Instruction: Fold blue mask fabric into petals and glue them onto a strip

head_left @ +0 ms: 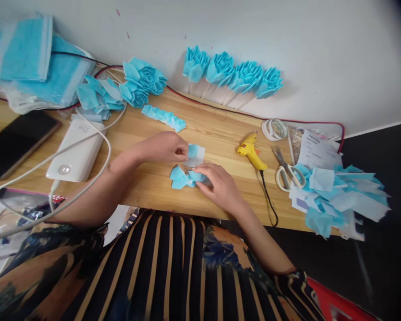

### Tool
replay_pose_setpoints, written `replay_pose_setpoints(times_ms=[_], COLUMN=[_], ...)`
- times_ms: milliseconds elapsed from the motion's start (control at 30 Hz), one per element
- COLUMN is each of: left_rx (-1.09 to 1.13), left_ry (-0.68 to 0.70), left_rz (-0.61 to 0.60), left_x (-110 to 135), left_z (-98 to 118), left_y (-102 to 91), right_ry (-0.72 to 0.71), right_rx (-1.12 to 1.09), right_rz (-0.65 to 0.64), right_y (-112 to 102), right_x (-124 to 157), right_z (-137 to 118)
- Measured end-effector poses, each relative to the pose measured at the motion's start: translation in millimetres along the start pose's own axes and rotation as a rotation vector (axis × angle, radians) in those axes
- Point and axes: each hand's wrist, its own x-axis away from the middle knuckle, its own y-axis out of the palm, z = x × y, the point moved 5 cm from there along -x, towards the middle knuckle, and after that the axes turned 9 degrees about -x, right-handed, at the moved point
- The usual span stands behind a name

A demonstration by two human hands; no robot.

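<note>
My left hand [167, 147] is closed, its fingertips pinched at the edge of a small blue-and-white fabric piece [197, 155] on the wooden table. Just below it, my right hand [219, 185] pinches a small folded blue fabric piece [198, 176] between thumb and fingers. A few folded blue petals [178, 177] lie beside the right fingertips, against the piece in that hand. Farther back rests a row of folded blue petals [163, 117]. The left fingertips are partly hidden from me.
Blue fabric flowers [220, 69] on white stems lean on the wall, others [143, 81] lie left. Right are a yellow glue gun [250, 150], tape roll [274, 129], scissors [289, 173] and fabric scraps [337, 196]. A power bank [76, 149], cable and phone [18, 140] occupy the left.
</note>
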Motion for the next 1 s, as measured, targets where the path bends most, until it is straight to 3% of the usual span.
replay_pose_setpoints(times_ms=[100,200,300,367,533,767,1000], left_rx=[0.055,0.114,-0.092,-0.239,-0.373,-0.297,-0.291], left_ry=[0.011,0.099,0.182,0.151,0.084,0.082,0.057], left_rz=[0.009,0.021,0.039,0.073,0.111,0.111,0.198], left_x=[1.6,4.8,9.9,13.4,23.3,33.8,27.4], left_z=[6.6,28.0,50.9,57.5,56.2,50.3,59.5], left_y=[-3.6,-0.6,16.5,31.5,55.6,49.7,60.8], right_ry=[0.069,0.115,0.159,0.190,0.215,0.189,0.214], right_rx=[-0.033,-0.029,-0.060,-0.094,-0.081,-0.042,-0.014], right_rz=[0.031,0.023,0.031,0.040,0.055,0.054,-0.046], right_y=[-8.9,-14.7,-18.1,-18.8,-19.7,-28.2,-7.7], right_x=[9.4,17.2,21.6,22.7,22.9,19.1,15.4], right_z=[5.8,9.5,11.6,13.2,19.8,15.9,15.8])
